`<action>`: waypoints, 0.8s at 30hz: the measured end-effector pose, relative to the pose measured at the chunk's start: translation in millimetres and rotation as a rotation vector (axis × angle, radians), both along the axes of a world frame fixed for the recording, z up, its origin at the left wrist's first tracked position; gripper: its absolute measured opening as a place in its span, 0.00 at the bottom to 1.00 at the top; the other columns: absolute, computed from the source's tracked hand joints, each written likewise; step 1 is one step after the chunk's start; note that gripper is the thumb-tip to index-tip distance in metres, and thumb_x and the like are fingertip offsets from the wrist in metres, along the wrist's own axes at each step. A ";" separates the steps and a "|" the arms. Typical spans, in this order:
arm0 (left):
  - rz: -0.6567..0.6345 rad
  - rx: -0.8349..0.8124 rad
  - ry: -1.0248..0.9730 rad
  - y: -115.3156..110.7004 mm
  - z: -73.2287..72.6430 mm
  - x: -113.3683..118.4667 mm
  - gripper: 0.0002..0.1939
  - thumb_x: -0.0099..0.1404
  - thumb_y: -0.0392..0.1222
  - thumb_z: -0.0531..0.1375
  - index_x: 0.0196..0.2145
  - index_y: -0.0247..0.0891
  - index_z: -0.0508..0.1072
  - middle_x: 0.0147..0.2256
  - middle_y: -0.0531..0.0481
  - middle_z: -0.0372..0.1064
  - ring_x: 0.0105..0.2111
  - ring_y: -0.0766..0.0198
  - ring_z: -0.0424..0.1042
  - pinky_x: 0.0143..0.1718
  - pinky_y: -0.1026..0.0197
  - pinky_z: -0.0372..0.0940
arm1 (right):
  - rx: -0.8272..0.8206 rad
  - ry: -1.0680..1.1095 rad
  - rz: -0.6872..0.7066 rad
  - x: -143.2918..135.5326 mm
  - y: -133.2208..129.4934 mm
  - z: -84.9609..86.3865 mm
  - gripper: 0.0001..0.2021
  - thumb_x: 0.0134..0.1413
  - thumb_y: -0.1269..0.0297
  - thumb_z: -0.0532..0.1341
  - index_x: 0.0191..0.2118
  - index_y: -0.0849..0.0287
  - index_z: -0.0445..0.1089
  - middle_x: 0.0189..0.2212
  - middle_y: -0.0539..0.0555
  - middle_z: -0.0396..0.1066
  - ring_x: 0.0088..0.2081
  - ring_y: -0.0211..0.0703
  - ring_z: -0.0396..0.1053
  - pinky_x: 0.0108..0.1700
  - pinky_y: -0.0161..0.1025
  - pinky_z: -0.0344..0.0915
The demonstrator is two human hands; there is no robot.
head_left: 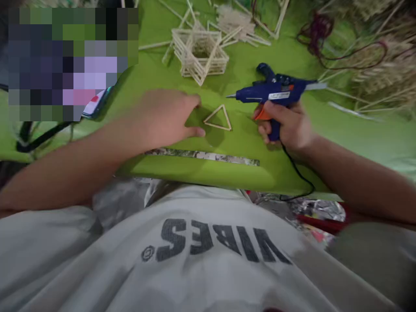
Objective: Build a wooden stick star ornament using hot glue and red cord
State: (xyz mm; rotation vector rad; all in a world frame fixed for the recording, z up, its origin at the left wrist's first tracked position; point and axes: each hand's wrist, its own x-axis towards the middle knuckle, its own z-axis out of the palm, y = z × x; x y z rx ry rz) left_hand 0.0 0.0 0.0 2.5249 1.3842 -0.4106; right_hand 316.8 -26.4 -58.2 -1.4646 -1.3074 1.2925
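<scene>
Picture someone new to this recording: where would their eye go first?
Probably to the dark blue glue gun with its orange trigger, held right of center in the right hand and pointing left. Next comes the small stick triangle on the bright green tabletop, between that hand and the left hand. Beyond it, near the top center, sits a star-shaped stack of sticks.

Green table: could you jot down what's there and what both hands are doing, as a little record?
Right hand: grips glue gun, nozzle pointing left
Left hand: holding nothing visible, thumb beside triangle
Triangle: thin wooden sides, on table between hands
Star: layered sticks, beyond triangle
Strip: patterned, near table's front edge
Cord: dark red, far right
</scene>
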 end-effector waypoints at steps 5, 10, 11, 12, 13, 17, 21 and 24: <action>0.113 -0.042 -0.040 4.8 -6.9 0.7 0.38 0.82 0.69 0.63 0.78 0.45 0.76 0.60 0.37 0.86 0.61 0.32 0.85 0.59 0.40 0.76 | -0.038 -0.070 0.077 11.7 3.2 3.2 0.27 0.60 0.24 0.79 0.36 0.43 0.82 0.19 0.47 0.66 0.18 0.43 0.65 0.18 0.44 0.56; 0.155 -0.098 -0.034 0.8 1.2 4.2 0.38 0.84 0.66 0.62 0.82 0.46 0.74 0.64 0.36 0.85 0.63 0.32 0.82 0.66 0.38 0.74 | -0.048 -0.113 0.098 12.1 -0.5 5.5 0.24 0.61 0.24 0.77 0.36 0.37 0.83 0.20 0.49 0.67 0.19 0.45 0.65 0.18 0.46 0.57; 0.153 -0.097 -0.032 -0.2 3.1 4.9 0.37 0.85 0.65 0.62 0.81 0.43 0.74 0.64 0.35 0.85 0.63 0.33 0.82 0.66 0.38 0.74 | -0.051 -0.124 0.099 11.4 -1.4 6.2 0.24 0.61 0.23 0.78 0.36 0.37 0.83 0.20 0.48 0.67 0.20 0.45 0.65 0.17 0.46 0.58; 0.150 -0.092 -0.031 -0.9 4.3 5.5 0.37 0.85 0.63 0.62 0.81 0.41 0.74 0.64 0.34 0.85 0.63 0.34 0.83 0.66 0.39 0.74 | -0.055 -0.130 0.099 10.8 -2.2 7.0 0.24 0.60 0.23 0.78 0.35 0.37 0.83 0.20 0.48 0.68 0.20 0.44 0.65 0.17 0.45 0.58; 0.146 -0.084 -0.029 -1.1 4.7 5.6 0.36 0.86 0.63 0.62 0.80 0.41 0.75 0.63 0.34 0.85 0.62 0.35 0.83 0.65 0.40 0.75 | -0.058 -0.133 0.097 10.2 -2.6 7.6 0.25 0.59 0.22 0.79 0.35 0.37 0.83 0.20 0.48 0.68 0.20 0.44 0.65 0.17 0.45 0.58; 0.105 -0.040 -0.002 0.5 1.1 3.0 0.37 0.84 0.67 0.64 0.79 0.43 0.75 0.61 0.37 0.86 0.58 0.39 0.85 0.59 0.44 0.77 | -0.063 -0.119 0.090 9.3 -1.1 7.6 0.28 0.55 0.22 0.81 0.35 0.41 0.84 0.19 0.47 0.68 0.18 0.42 0.66 0.16 0.44 0.59; 0.052 -0.020 -0.035 1.4 -1.6 0.0 0.37 0.86 0.64 0.62 0.78 0.36 0.76 0.59 0.31 0.86 0.54 0.35 0.86 0.54 0.42 0.78 | -0.042 -0.111 0.074 11.4 0.6 4.1 0.31 0.52 0.21 0.82 0.34 0.46 0.84 0.17 0.47 0.66 0.15 0.42 0.64 0.14 0.45 0.52; 0.074 -0.029 -0.028 1.4 -2.2 -0.1 0.38 0.85 0.65 0.63 0.79 0.37 0.75 0.60 0.32 0.86 0.57 0.33 0.86 0.57 0.40 0.78 | -0.033 -0.137 0.109 14.4 -0.8 2.2 0.25 0.61 0.24 0.79 0.36 0.39 0.83 0.20 0.47 0.70 0.18 0.43 0.65 0.18 0.48 0.59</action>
